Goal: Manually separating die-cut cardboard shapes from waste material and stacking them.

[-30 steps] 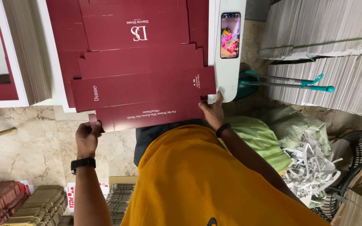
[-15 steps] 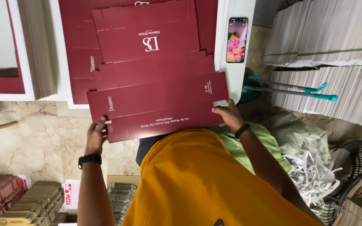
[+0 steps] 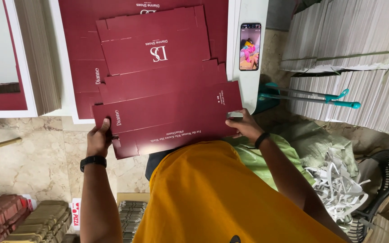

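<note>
Both hands are clamped on the flat maroon box blank [image 3: 167,119], left hand [image 3: 99,138] at its left end, right hand [image 3: 245,127] at the right, at the white table's [image 3: 253,85] near edge, looks unfolded yet, more blanks [image 3: 154,40] stacked beyond.

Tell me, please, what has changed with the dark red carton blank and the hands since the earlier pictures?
The folded dark red carton blank has come off the stack toward the person, now past the white table edge. Left hand and right hand still grip its ends. The flat blanks and phone stayed put.
</note>
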